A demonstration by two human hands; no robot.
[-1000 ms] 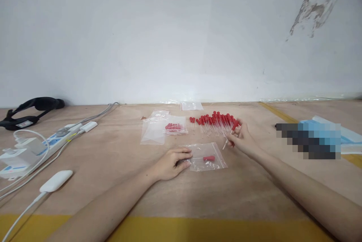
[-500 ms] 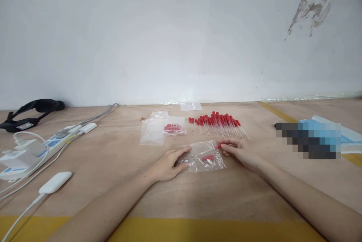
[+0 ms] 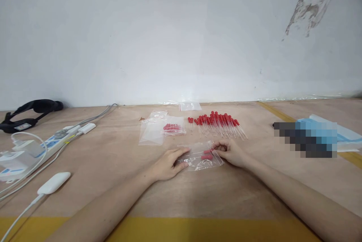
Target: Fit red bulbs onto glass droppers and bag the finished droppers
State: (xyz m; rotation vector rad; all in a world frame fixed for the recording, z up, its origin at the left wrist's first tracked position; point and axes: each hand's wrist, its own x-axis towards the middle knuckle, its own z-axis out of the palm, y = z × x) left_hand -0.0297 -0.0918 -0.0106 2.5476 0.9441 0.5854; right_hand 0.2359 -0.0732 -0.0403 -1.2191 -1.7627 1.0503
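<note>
Clear bag (image 3: 198, 156) lies between both hands.

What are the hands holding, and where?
Both hold a small clear bag: left hand pinches its left edge, right hand its right edge, where red-tipped droppers go in.
</note>
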